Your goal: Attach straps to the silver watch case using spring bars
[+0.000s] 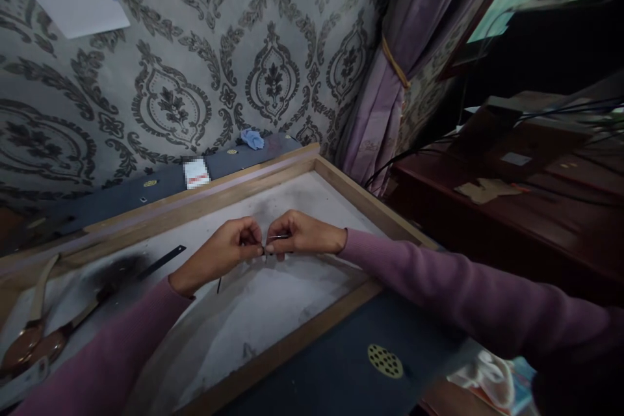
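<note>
Over the white-lined wooden tray [229,351], my left hand [227,250] and my right hand [299,233] meet fingertip to fingertip. A thin shiny metal tool [279,236] lies in the closed fingers of my right hand. My left thumb and finger pinch something small and dark, too tiny to make out. Below my left hand a thin dark sliver [219,285] shows against the white lining. To the left lie two copper-coloured round pieces [23,346] with long bands, like wristwatches, and a dark flat strip [163,261] with a hole near its end.
The tray's raised wooden rim [361,198] surrounds the work. Behind it, a dark ledge [121,198] carries a small white packet [197,172] and a crumpled blue cloth [252,138]. A purple curtain [375,110] hangs beside a dark red cabinet [429,188] with cables.
</note>
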{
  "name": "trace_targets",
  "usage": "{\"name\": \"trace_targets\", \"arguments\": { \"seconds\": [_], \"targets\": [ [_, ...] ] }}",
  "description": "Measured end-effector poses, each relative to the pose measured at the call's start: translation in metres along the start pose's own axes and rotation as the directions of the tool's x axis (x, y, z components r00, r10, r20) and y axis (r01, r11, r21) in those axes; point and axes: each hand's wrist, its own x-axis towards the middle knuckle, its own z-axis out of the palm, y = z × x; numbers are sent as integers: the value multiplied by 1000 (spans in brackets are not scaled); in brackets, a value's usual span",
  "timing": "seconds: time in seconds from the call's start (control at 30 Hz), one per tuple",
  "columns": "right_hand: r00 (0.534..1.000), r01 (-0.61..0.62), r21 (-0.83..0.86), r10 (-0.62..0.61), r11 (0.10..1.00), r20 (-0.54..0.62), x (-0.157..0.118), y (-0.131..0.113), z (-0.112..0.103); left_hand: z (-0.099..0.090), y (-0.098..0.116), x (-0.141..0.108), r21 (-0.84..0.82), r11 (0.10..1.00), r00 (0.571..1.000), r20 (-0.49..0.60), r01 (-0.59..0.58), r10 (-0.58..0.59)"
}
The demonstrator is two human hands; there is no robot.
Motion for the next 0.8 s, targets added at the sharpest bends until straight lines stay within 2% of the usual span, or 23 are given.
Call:
{"name": "trace_targets", "arguments": {
  "seconds": [0.1,0.17,0.43,0.6,0.73,0.8],
  "targets": [
    [994,-31,103,21,994,105,5,-2,4,-1,-2,-7,-81,996,999,23,26,-24],
    [991,-49,129,32,990,130,9,-2,7,-3,-5,-10,-88,996,1000,-2,23,-24],
    [996,-93,308,87,947,33,11,-2,4,-1,-13,-8,-88,996,992,-122,-28,17],
    [983,-142,332,174,932,-66,4,-4,-1,5,-21,-14,241,969,963,-243,-61,121],
    [974,-164,363,209,917,-86,3,-3,-4,16,-22,-23,556,825,952,-187,-102,244],
    [974,-162,368,207,916,-86,4,-2,-4,22,-21,-24,635,766,951,-163,-103,263]
  ]
}}
